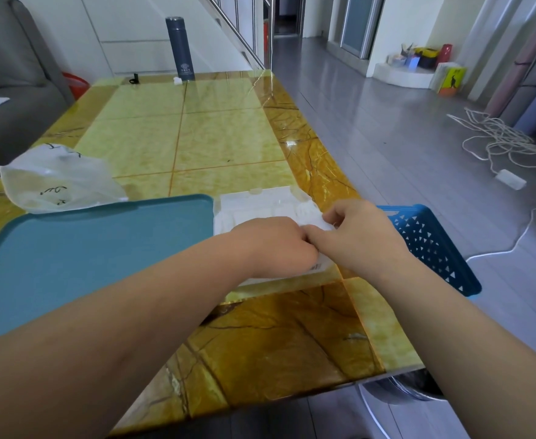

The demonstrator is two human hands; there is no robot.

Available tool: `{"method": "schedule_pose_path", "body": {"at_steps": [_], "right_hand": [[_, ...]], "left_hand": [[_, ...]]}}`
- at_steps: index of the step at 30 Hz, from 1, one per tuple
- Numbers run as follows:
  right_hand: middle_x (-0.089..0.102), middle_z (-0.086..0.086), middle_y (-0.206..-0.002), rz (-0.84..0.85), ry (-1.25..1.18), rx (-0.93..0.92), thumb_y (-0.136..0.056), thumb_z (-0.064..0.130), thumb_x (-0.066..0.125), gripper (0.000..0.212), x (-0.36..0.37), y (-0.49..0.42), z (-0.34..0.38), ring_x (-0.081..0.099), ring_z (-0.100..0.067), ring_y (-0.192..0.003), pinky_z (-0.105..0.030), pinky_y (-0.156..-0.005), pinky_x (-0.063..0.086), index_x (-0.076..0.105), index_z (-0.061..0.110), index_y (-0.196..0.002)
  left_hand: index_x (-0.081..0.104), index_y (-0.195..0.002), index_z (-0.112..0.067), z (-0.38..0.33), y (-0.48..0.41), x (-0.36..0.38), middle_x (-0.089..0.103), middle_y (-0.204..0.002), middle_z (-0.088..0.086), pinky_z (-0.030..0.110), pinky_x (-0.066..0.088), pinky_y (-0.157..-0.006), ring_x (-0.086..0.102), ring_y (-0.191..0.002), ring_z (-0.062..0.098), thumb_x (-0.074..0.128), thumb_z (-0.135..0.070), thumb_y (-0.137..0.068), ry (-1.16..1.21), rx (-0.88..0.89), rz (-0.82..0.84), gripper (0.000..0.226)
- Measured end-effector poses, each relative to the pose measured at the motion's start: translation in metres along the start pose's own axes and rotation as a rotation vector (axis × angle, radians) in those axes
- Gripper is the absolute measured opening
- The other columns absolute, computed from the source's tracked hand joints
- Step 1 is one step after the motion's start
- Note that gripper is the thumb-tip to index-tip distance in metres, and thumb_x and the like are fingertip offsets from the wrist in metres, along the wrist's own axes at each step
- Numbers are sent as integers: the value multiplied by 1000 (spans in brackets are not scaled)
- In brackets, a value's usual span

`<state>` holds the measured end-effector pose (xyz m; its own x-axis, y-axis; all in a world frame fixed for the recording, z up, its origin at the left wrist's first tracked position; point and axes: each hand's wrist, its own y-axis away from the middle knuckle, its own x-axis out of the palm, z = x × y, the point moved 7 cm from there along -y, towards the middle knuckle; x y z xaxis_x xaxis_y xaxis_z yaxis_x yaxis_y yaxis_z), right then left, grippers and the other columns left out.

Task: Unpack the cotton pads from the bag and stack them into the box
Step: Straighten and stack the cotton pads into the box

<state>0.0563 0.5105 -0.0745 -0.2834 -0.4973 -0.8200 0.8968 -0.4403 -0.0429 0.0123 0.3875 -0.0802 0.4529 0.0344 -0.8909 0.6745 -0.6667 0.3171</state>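
Note:
A clear bag of white cotton pads (260, 205) lies flat on the table (197, 137), just right of a teal tray (86, 248). My left hand (276, 245) and my right hand (361, 236) meet knuckle to knuckle over the bag's near edge, and both pinch the plastic there. The hands hide that near edge, apart from a barcode label that shows under the left hand. A blue perforated basket (431, 245) hangs past the table's right edge, right behind my right hand.
A crumpled clear plastic bag (60, 179) lies left of the tray's far corner. A dark flask (181, 49) and a small black item (134, 80) stand at the far edge. White cable (498, 144) sprawls on the floor to the right; a grey sofa (6, 74) is at left.

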Motion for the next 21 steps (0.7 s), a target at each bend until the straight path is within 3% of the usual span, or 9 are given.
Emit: {"method": "schedule_pose_path", "body": {"at_steps": [2, 5, 8, 13, 15, 17, 21], "right_hand": [[53, 10, -70, 3, 6, 21, -75, 50, 76, 35, 0, 1, 1, 56, -17, -69, -33, -62, 49, 51, 26, -72], [54, 6, -66, 16, 66, 38, -72, 44, 74, 32, 0, 3, 5, 56, -20, -63, -32, -59, 47, 52, 21, -69], [67, 1, -75, 55, 172, 96, -73, 48, 75, 34, 3, 2, 7, 67, -22, -67, -32, -62, 53, 63, 18, -84], [56, 4, -69, 20, 303, 126, -70, 62, 75, 48, 9, -4, 11, 53, -19, -58, -24, -51, 35, 58, 18, -82], [63, 3, -78, 26, 318, 118, -76, 64, 69, 50, 5, -1, 13, 61, -20, -65, -25, -53, 37, 62, 17, -92], [68, 2, -85, 7, 303, 71, -88, 64, 59, 48, -3, 5, 17, 67, -22, -71, -28, -58, 46, 65, 20, -105], [69, 6, -92, -52, 10, -150, -96, 46, 61, 32, -3, 21, 42, 68, -17, -80, -42, -75, 60, 69, 27, -121]], "left_hand": [[67, -71, -23, 3, 5, -1, 60, -70, -8, 33, 49, -69, 60, -75, 17, 51, -31, -92, 33, 42, -37, 27], [81, -95, -34, 10, 15, -7, 71, -94, -19, 25, 53, -85, 63, -96, 6, 61, -26, -91, 180, 86, -113, 21], [82, -94, -28, 10, 19, -8, 73, -101, -8, 34, 54, -91, 65, -100, 13, 64, -23, -91, 198, 133, -157, 18], [80, -84, -23, 14, 17, -7, 73, -94, 5, 44, 57, -86, 68, -92, 22, 67, -23, -84, 221, 148, -228, 13], [79, -87, -25, 15, 21, -8, 70, -100, 1, 41, 57, -85, 66, -92, 17, 63, -20, -82, 257, 160, -250, 18], [75, -93, -30, 27, 28, -17, 63, -106, -13, 27, 51, -78, 62, -85, 5, 63, -16, -86, 357, 127, -343, 20], [68, -108, -33, 92, 45, -46, 59, -107, -15, 26, 47, -77, 60, -91, 8, 66, -22, -91, 450, -132, -659, 20]]}}
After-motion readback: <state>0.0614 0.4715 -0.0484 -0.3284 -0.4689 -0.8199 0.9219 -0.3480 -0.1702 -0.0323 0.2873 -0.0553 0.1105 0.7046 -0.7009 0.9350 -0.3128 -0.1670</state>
